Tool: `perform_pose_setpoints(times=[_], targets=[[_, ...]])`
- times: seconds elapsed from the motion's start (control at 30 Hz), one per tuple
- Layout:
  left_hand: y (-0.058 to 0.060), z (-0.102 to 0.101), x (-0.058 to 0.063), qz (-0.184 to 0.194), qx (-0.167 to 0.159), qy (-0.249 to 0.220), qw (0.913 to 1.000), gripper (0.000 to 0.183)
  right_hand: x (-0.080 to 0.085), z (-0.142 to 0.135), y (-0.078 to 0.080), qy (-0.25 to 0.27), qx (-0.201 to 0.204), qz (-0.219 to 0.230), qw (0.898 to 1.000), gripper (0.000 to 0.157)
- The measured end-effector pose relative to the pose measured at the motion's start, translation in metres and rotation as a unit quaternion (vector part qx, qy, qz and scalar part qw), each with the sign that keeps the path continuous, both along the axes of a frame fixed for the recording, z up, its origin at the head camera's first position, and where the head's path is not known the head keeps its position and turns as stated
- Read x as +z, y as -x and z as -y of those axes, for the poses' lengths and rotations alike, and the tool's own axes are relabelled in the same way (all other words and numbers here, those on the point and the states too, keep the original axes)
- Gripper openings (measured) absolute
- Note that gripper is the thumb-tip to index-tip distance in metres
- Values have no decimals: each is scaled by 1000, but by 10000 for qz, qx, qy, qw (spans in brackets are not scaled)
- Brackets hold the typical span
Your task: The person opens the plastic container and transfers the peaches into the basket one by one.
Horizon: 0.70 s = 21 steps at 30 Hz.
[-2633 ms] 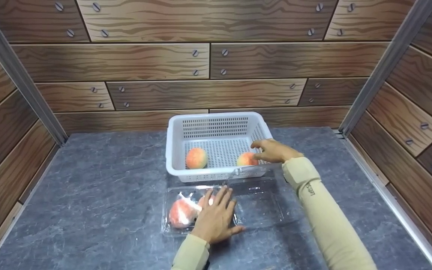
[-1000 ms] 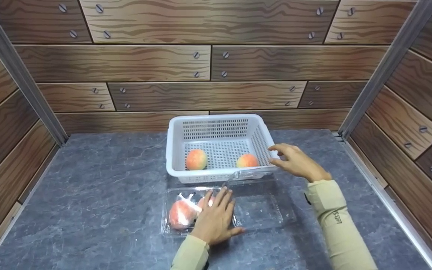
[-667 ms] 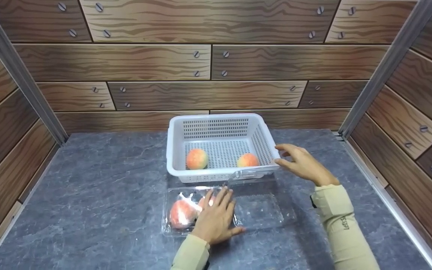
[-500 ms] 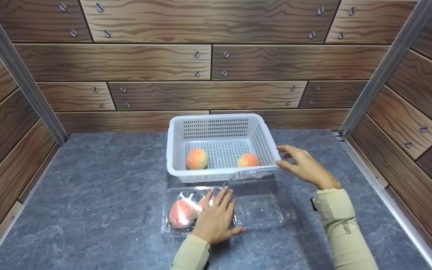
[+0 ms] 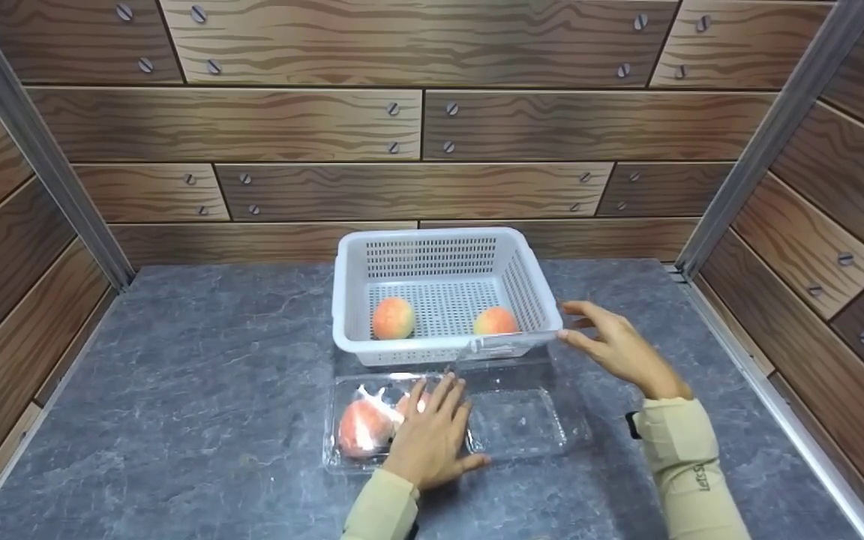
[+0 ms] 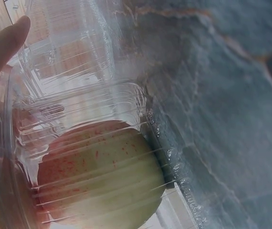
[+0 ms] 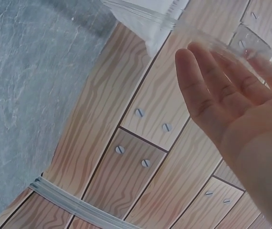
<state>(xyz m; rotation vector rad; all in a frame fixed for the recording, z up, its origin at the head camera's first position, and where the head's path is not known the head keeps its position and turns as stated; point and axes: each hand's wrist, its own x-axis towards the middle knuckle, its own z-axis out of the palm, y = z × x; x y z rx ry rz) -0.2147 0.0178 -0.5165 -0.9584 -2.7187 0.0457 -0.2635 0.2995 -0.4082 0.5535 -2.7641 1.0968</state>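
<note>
A clear plastic clamshell container (image 5: 334,457) lies on the tabletop, its left half holding peaches, such as a red one (image 5: 363,429); another is partly under my left hand (image 5: 426,442). This hand rests spread on the peach side. In the left wrist view, a peach (image 6: 102,176) shows through the clear wall beside the thumb (image 6: 9,43). The container's other half (image 5: 518,424) extends to the right, with clear plastic rising towards the basket. My right hand (image 5: 619,349) is raised at the basket's front right corner, fingers extended, thumb apart. Clear plastic (image 7: 198,33) crosses close to its fingertips.
A white slotted basket (image 5: 394,349) stands behind the container. Inside it are two peaches, one at the left (image 5: 393,319) and one at the right (image 5: 495,321). Wood-patterned panels (image 5: 312,124) with metal corner posts (image 5: 777,127) enclose the grey tabletop (image 5: 199,390).
My right hand has moved from over the right peach in the basket outward to the right and slightly nearer. My left hand stays on the container. The peaches have not moved.
</note>
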Motion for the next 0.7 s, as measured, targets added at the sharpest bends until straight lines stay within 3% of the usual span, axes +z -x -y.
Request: perform_pose_setpoints(times=[0.27, 0.7], targets=[[-1, 0, 0, 55, -16, 26, 10000, 82, -6, -3, -7, -200, -88, -262, 9994, 51], [-1, 0, 0, -2, -2, 14, 10000, 81, -23, -10, -21, -158, -266, -187, 9993, 57]])
